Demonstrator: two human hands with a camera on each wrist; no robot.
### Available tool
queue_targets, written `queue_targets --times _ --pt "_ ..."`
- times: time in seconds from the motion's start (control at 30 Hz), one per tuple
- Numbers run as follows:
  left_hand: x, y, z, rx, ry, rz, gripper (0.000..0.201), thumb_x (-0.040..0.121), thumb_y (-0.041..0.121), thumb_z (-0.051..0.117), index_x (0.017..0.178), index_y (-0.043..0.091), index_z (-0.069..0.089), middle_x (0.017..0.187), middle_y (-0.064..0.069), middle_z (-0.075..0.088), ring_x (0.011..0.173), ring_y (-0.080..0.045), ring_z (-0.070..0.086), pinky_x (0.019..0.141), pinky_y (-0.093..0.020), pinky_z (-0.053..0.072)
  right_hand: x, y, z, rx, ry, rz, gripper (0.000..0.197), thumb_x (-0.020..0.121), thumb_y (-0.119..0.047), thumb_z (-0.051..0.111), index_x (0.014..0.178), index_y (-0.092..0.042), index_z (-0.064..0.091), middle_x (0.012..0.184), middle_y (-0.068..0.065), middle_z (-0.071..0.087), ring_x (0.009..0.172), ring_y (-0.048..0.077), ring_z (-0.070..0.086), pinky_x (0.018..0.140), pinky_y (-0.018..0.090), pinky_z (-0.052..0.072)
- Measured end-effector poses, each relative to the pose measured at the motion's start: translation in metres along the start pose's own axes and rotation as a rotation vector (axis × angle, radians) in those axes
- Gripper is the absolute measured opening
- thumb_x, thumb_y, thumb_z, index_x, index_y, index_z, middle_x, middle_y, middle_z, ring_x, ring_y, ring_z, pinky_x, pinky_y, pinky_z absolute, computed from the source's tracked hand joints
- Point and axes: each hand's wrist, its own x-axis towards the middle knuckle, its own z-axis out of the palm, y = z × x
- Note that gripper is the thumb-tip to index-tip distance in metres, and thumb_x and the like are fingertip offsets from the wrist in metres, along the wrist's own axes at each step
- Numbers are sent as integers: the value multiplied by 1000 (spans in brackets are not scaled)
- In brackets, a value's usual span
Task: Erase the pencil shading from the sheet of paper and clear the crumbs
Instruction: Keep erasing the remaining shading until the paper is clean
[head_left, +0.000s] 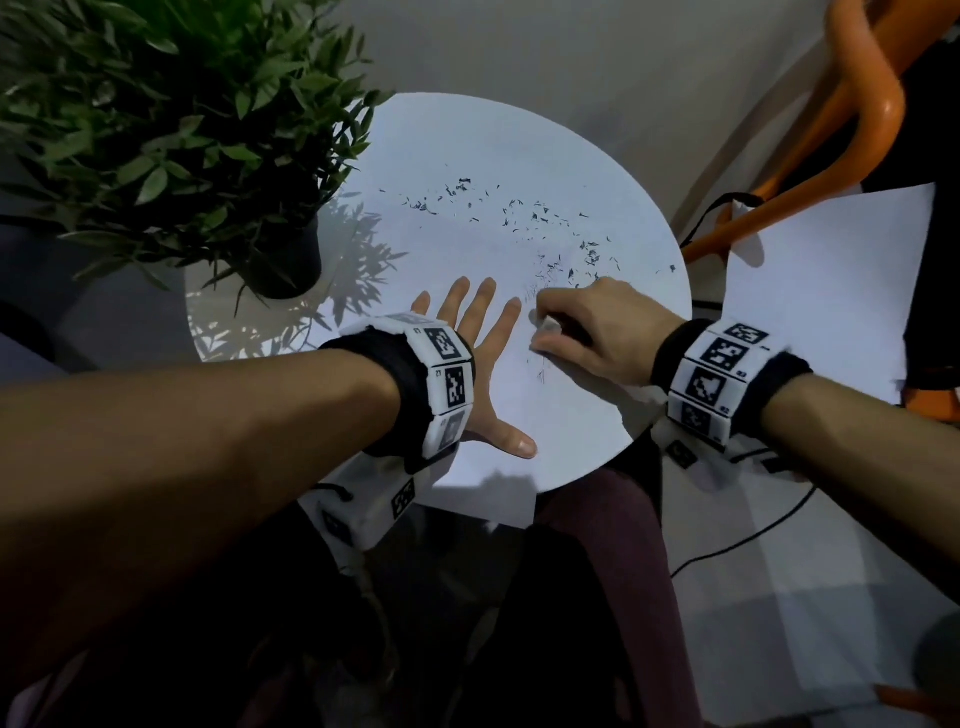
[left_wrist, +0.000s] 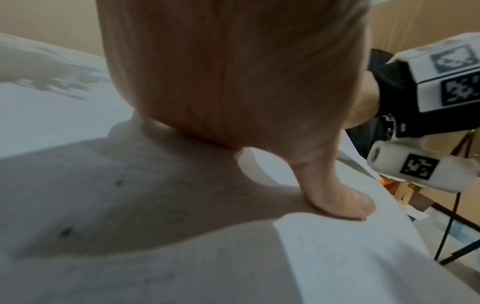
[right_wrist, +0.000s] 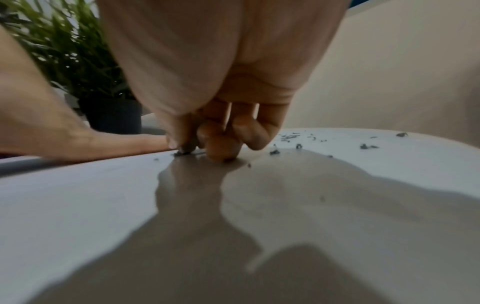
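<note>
A white sheet of paper (head_left: 519, 415) lies on the round white table (head_left: 467, 145), its near edge hanging over the rim. My left hand (head_left: 475, 358) lies flat on the sheet with fingers spread, and the left thumb (left_wrist: 345, 203) presses down. My right hand (head_left: 587, 332) pinches a small white eraser (head_left: 548, 326) against the paper. Faint pencil marks (head_left: 540, 364) show beside it. Dark eraser crumbs (head_left: 519, 213) lie scattered beyond both hands, and crumbs (right_wrist: 291, 137) also lie by the curled right fingertips (right_wrist: 221, 148). The eraser is mostly hidden.
A potted green plant (head_left: 171, 130) stands at the table's left edge in a dark pot (head_left: 291, 265). Another white sheet (head_left: 831, 280) lies to the right on an orange chair (head_left: 862, 114). A black cable (head_left: 753, 545) runs over the floor at the right.
</note>
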Motion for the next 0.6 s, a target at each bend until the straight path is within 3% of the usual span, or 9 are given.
queue_targets --times 0.07,0.2,0.3,0.4,0.53,0.6 --pt "0 -1 -1 6 -8 -3 148 51 101 48 146 28 -38 156 -6 -42 145 -31 -35 117 -60 -15 5 5 -4 -6 22 38 26 96 -41 56 90 -17 53 63 -9 49 65 25 53 62 34 42" --pt "0 0 -1 12 -2 -2 148 50 102 47 147 27 -37 156 -7 -41 145 -33 -34 117 -61 -13 -5 -5 2 73 -100 -56 24 95 -44 57 88 -21 56 58 -9 53 56 6 49 58 26 40" --pt "1 0 0 17 8 -4 148 51 102 46 147 26 -36 156 -8 -40 145 -34 -34 116 -61 -14 -8 -5 5 -48 -95 -80 26 96 -52 46 93 -26 53 59 -8 52 54 11 45 57 31 42" --pt "1 0 0 12 10 -8 147 51 103 45 147 27 -37 156 -7 -41 145 -33 -34 115 -59 -15 3 3 -2 -117 -33 -3 26 97 -49 47 96 -24 53 64 -7 53 62 22 52 58 33 43" --pt "1 0 2 9 18 -7 148 49 103 44 147 27 -37 156 -7 -41 145 -32 -34 115 -60 -15 -12 -6 7 11 -73 -59 26 95 -51 49 92 -25 54 61 -9 54 57 14 49 59 34 44" --pt "2 -1 0 18 12 -6 148 50 103 44 146 27 -38 155 -7 -42 145 -33 -34 115 -60 -14 -16 -7 10 -29 -73 -66 25 97 -50 49 99 -25 55 66 -8 58 60 16 51 59 32 41"
